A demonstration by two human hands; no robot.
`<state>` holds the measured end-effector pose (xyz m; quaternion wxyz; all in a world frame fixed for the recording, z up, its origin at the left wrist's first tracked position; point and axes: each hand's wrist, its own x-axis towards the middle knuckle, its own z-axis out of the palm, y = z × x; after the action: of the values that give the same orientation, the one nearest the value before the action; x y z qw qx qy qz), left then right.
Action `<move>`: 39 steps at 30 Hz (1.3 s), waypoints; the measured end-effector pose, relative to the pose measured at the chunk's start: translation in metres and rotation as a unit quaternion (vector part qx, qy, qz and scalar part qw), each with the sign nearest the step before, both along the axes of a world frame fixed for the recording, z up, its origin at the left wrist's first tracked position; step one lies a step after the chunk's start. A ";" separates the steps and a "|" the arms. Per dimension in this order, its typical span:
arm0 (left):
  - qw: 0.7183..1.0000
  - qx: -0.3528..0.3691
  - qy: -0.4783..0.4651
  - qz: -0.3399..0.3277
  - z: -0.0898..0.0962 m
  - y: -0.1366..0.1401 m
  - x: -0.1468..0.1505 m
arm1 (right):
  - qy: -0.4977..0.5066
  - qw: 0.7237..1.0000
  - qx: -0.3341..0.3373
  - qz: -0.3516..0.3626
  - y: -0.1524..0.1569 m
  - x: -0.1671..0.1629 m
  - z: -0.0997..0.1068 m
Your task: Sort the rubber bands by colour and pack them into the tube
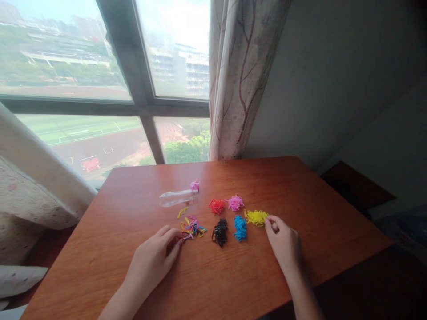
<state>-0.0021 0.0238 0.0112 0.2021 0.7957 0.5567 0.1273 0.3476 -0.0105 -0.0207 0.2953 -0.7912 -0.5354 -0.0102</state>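
My left hand (156, 253) rests at the near left side of a mixed pile of small rubber bands (192, 227). Its thumb and forefinger are closed together at the pile's edge; a small reddish bit shows by the tips, too tiny to name. At the right end of the yellow rubber bands (256, 218), my right hand (283, 240) has its thumb and forefinger pinched, touching the heap. What is between those fingertips is hidden. Between the hands lie heaps of black rubber bands (219, 233), blue rubber bands (239, 228), red rubber bands (216, 206) and pink rubber bands (235, 203).
A clear plastic container (175, 198) lies on its side behind the mixed pile, with a pink piece (195, 185) at its right end. Loose yellow bands (182, 212) lie in front of it. The wooden table (213, 280) stands by a window and curtain (233, 80).
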 end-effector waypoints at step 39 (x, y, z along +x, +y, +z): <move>0.998 0.044 0.016 0.035 0.007 0.009 0.014 | 0.064 0.942 -0.005 0.329 -0.016 -0.177 0.006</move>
<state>0.0115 0.0325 0.0178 0.1534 0.7857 0.5814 0.1457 0.1710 -0.0262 -0.0146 0.3117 -0.5714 -0.7459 0.1411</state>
